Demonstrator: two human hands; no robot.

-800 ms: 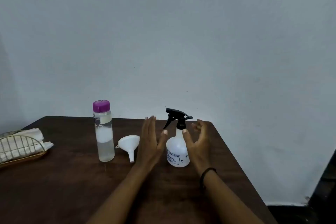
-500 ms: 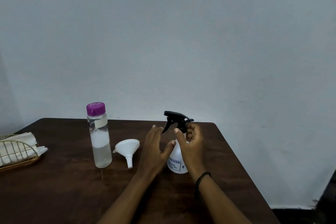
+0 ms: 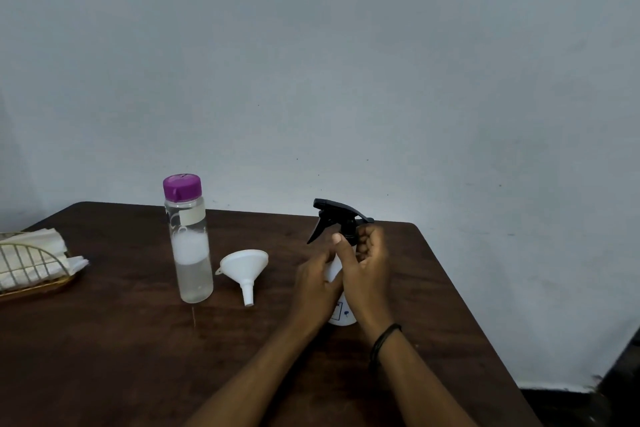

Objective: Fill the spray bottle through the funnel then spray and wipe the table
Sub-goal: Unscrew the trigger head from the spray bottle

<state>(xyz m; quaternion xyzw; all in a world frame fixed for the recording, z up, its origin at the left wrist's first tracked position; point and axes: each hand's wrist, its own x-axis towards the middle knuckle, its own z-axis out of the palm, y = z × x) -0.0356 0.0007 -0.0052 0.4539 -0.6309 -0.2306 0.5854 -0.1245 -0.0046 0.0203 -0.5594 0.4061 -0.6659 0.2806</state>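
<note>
Dark wooden table (image 3: 138, 340): left hand (image 3: 317, 282) steadies the spray bottle (image 3: 341, 315), right hand (image 3: 367, 267) grips its neck under the black trigger. Funnel (image 3: 245, 265) lies unused nearby; filling, spraying and wiping all remain.

standing just left of the left hand (image 3: 317, 288): a funnel (image 3: 245, 267) lying tilted, and beyond it a tall water bottle (image 3: 189, 243), both blocking a straight sweep leftward. sitting well left, at the table edge: a wire basket of napkins (image 3: 31, 265). lying open nearer than both hands: bare table (image 3: 138, 357). lying open right of the right hand (image 3: 365, 270): a bare strip up to the table's edge. closing off the far side: a wall (image 3: 346, 80).
</note>
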